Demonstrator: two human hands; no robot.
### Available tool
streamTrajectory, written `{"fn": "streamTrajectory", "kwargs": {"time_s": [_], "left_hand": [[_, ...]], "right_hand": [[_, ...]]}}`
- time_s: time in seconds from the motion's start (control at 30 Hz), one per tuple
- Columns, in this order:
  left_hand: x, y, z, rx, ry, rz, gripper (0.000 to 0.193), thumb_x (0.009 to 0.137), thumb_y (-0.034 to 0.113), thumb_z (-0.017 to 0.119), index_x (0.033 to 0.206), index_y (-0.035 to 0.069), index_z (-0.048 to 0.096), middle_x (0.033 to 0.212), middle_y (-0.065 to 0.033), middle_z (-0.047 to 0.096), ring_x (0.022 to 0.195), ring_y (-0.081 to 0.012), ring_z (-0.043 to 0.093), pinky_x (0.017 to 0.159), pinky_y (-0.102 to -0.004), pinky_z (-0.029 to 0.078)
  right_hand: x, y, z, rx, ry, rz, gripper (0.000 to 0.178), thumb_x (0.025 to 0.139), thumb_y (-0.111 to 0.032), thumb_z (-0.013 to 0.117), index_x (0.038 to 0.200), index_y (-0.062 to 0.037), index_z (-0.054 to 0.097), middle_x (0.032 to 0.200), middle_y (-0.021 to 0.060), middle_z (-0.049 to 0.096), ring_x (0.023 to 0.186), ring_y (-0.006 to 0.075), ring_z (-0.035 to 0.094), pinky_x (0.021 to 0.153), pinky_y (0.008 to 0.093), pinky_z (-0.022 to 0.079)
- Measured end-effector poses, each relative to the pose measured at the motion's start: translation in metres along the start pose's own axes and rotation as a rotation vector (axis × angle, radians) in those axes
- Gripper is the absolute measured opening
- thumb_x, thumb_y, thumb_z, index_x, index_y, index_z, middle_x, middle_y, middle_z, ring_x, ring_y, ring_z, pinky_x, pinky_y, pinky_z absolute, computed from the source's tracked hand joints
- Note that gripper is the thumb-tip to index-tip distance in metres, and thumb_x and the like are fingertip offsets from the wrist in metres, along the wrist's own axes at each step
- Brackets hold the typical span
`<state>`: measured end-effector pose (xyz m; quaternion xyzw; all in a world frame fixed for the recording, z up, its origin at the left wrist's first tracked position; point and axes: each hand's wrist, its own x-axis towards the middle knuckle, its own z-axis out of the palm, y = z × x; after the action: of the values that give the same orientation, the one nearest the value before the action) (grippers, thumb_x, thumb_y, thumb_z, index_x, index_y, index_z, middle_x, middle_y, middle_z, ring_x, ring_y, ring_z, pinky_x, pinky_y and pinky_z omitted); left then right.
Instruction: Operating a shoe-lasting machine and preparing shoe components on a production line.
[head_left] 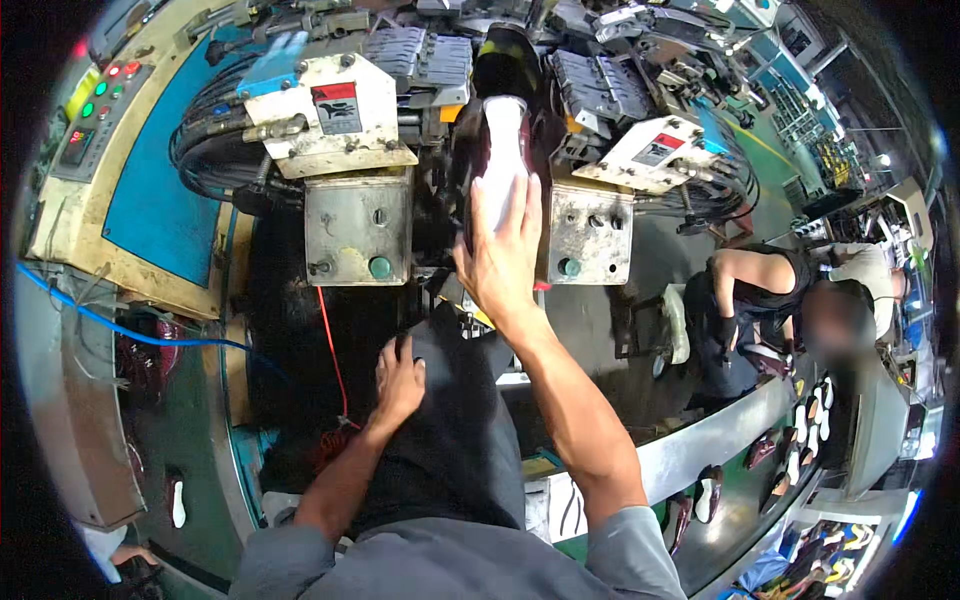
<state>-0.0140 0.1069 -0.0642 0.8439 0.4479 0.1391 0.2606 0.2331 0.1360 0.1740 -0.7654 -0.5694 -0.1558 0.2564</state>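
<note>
A dark red shoe upper sits in the middle of the machine, its white sole side facing up. My right hand lies on the near part of that white surface, fingers stretched along it and slightly apart. The thumb is at the left side. Under my palm the near end of the shoe is hidden. My left hand rests on my dark trouser leg, fingers loosely bent and apart, with nothing visible in it.
Metal clamp blocks flank the shoe, with black hoses at both sides. At left stands a control panel with lit buttons; a blue hose crosses below it. Another person works at right, beside a rack of shoes.
</note>
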Motion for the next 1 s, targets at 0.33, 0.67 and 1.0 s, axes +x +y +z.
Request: {"fn": "streamTrajectory", "kwargs": {"time_s": [0.33, 0.67, 1.0], "left_hand": [[0.014, 0.011, 0.000, 0.100, 0.003, 0.053, 0.059, 0.094, 0.017, 0.074, 0.149, 0.004, 0.055, 0.146, -0.0275, 0.048, 0.133, -0.0457, 0.050, 0.109, -0.0582, 0.044], [0.026, -0.007, 0.014, 0.158, 0.045, 0.166, 0.068, 0.090, 0.013, 0.079, 0.151, 0.004, 0.050, 0.144, -0.0280, 0.045, 0.131, -0.0473, 0.049, 0.103, -0.0603, 0.044], [0.015, -0.026, 0.025, 0.015, 0.075, 0.181, 0.059, 0.095, 0.016, 0.075, 0.149, 0.003, 0.056, 0.149, -0.0343, 0.048, 0.131, -0.0533, 0.051, 0.106, -0.0614, 0.046]], "right_hand": [[0.120, 0.045, 0.050, 0.019, 0.140, -0.066, 0.081, 0.085, -0.027, 0.080, 0.154, 0.0043, 0.050, 0.150, 0.0493, 0.039, 0.148, 0.0618, 0.030, 0.129, 0.0612, 0.025], [0.160, 0.056, 0.046, -0.009, 0.170, -0.129, 0.073, 0.086, -0.025, 0.072, 0.149, 0.0075, 0.055, 0.134, 0.0450, 0.057, 0.144, 0.0586, 0.039, 0.128, 0.0637, 0.022], [0.178, 0.047, 0.018, -0.141, -0.005, -0.077, 0.085, 0.085, -0.035, 0.080, 0.155, 0.0000, 0.046, 0.144, 0.0411, 0.052, 0.147, 0.0541, 0.038, 0.129, 0.0615, 0.022]]}}
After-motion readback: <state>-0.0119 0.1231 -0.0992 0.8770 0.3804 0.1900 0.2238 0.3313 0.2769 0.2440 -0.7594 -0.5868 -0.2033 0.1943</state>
